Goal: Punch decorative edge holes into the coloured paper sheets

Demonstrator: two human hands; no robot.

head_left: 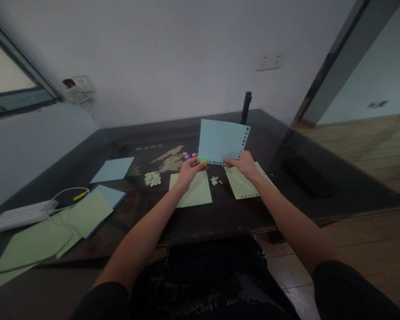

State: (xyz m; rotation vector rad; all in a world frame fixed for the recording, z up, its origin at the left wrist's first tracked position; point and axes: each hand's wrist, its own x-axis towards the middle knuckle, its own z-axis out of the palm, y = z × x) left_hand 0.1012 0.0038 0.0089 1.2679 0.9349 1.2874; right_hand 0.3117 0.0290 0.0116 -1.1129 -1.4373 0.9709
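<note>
Paper (222,140), blue, tilts upright over the table (186,226), punched edges pointing down and right; I can't tell its long axis. Left hand (186,173) pinches a green piece (203,160) at its lower-left corner; right hand (244,165) grips its lower edge.

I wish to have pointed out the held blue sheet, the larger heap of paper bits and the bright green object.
Blue sheet (222,141), head view: middle of its face.
Larger heap of paper bits (152,178), head view: middle of the heap.
Bright green object (203,160), head view: its visible side.
</note>
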